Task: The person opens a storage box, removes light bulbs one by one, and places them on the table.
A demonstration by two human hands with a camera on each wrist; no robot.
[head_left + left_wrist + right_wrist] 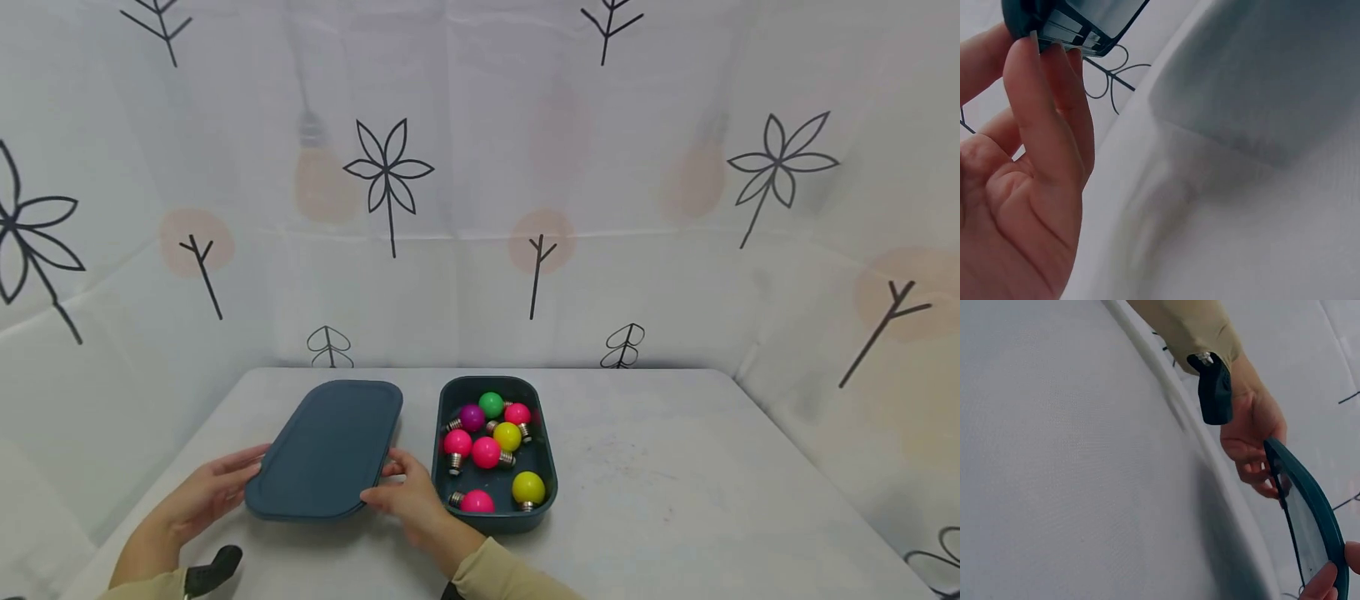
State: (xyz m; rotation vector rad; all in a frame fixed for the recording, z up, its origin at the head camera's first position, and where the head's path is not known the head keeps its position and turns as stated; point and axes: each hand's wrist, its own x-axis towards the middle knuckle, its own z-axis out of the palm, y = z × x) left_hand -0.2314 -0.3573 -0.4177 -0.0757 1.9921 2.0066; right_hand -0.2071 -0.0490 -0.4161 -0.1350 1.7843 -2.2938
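Note:
A dark blue-green lid (327,450), rectangular with rounded corners, is held between both hands above the left part of the table. My left hand (206,493) grips its left edge; the left wrist view shows the fingertips at the lid's rim (1069,47). At the lid's near right corner, my right hand (422,500) pinches the edge between thumb and fingers. In the right wrist view the lid (1317,494) is seen from the side, its shadow on the table below. Just right of the right hand stands an open container (547,467) of matching colour, with several colourful bulbs (486,452) inside.
The white table (660,483) stretches to the right of the container. Behind it hangs a pale cloth (480,292) printed with leaves and twigs, which also runs along both sides. Black straps (213,572) are on the wrists over beige sleeves.

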